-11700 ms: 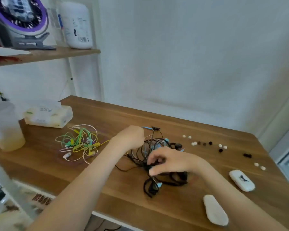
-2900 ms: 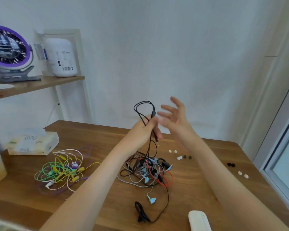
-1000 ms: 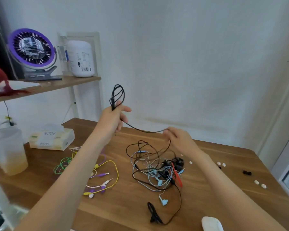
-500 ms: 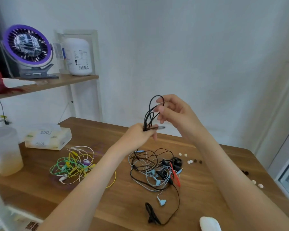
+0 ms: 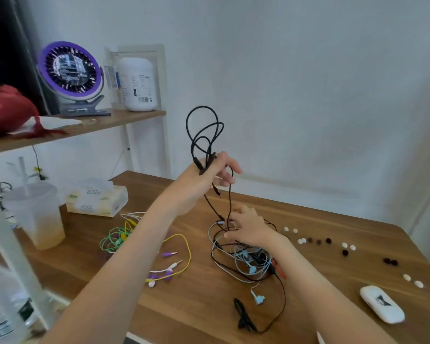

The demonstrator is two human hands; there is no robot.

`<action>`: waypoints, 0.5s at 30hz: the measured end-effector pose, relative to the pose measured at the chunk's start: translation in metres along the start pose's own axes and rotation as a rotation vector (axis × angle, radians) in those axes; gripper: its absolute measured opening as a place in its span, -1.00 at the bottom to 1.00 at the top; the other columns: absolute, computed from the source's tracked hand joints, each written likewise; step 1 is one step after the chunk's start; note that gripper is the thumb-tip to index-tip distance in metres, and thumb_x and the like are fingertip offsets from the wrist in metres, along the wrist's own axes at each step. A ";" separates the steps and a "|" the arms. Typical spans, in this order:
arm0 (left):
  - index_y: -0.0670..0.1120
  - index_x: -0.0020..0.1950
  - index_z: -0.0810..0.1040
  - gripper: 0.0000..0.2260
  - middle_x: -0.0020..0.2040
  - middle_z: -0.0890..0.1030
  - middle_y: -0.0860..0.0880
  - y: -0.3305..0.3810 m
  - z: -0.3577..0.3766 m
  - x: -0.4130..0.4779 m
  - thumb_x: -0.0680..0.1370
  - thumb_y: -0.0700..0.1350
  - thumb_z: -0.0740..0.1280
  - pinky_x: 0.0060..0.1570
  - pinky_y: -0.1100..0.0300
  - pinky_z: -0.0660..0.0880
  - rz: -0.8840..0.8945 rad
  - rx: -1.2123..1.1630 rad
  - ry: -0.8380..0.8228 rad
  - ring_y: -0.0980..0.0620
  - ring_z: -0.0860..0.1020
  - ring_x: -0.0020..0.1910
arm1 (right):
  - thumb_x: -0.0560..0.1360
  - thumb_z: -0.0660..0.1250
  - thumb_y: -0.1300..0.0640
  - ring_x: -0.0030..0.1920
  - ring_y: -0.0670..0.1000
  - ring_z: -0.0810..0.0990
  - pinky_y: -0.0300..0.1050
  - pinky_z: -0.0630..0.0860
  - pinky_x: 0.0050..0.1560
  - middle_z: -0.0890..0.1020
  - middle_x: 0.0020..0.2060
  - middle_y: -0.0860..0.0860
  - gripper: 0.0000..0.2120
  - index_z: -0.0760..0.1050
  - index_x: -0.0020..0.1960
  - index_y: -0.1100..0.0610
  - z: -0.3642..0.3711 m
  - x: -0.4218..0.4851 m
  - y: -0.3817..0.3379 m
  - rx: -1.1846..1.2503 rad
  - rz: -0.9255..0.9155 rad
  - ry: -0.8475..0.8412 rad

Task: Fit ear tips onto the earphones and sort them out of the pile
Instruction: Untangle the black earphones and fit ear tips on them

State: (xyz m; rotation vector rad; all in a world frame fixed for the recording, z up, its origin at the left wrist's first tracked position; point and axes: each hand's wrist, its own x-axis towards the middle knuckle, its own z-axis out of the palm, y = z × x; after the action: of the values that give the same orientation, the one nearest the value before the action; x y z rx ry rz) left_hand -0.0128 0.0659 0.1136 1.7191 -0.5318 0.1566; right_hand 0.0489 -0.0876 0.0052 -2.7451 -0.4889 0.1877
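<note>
Above the brown wooden tabletop (image 5: 199, 309), the left hand (image 5: 201, 181) is raised, its fingers curled tight round a bundle of looped black earphone cable (image 5: 202, 130) whose loops stand up over the fist. One strand hangs from that grip down to the tangled pile of black, white, light-blue and red earphones (image 5: 252, 269) lying on the tabletop. The right hand (image 5: 250, 229) rests on top of this pile, fingers loosely bent beside the hanging strand; I cannot tell whether it pinches the strand. To the right of the pile lie small white and dark round ear tips (image 5: 302, 241), scattered in a loose row. Half a second earlier the right hand was up beside the left, at the loops; now it is down at the pile.
</note>
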 end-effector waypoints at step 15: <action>-0.12 -0.34 0.38 -0.58 -0.61 0.47 0.03 -0.022 -0.035 0.014 0.63 0.09 0.16 -0.30 0.22 0.54 -0.198 -0.192 0.715 0.05 0.61 -0.50 | 0.62 0.18 0.11 -0.27 -0.09 0.48 -0.29 0.33 -0.28 0.55 -0.32 -0.05 -0.82 0.55 0.01 0.10 -0.068 -0.012 0.020 0.456 -0.070 0.398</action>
State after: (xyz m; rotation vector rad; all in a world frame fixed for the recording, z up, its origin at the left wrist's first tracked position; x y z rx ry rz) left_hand 0.0153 0.0982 0.1071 1.3948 0.1481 0.5337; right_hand 0.0564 -0.1303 0.0625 -2.2356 -0.3744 -0.2357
